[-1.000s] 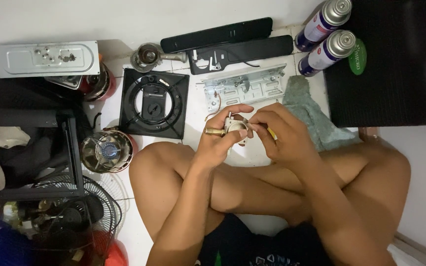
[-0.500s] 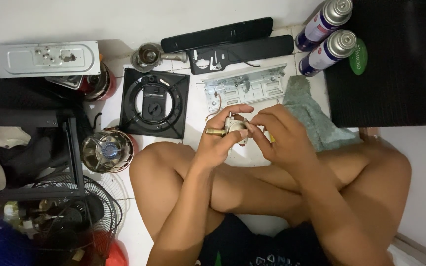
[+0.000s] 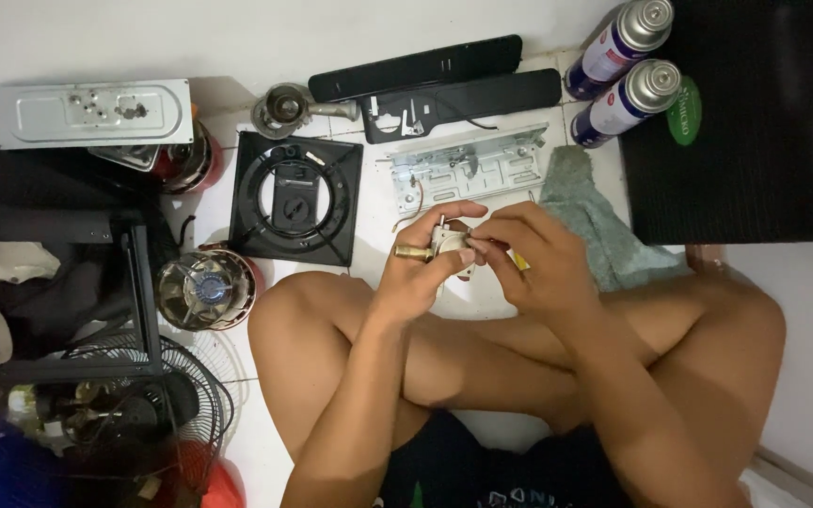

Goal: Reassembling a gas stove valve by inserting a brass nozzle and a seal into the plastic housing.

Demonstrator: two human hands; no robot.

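I sit cross-legged on a white floor. My left hand (image 3: 418,273) grips a small metal valve part (image 3: 439,245) with a brass nozzle pointing left. My right hand (image 3: 534,268) pinches the same part from the right, fingers closed on its end; something yellow shows under that hand. Both hands hover above my knees. Just beyond them lies a grey metal plate (image 3: 468,167) with wires.
A black square burner frame (image 3: 298,198) lies to the left, a round burner head (image 3: 204,290) beside my knee, and black panels (image 3: 425,80) at the back. Two gas canisters (image 3: 628,71) stand at upper right, a grey cloth (image 3: 595,226) nearby. A fan grille (image 3: 124,423) sits lower left.
My hands have stayed on the valve part with only slight finger shifts. Nothing else has moved.
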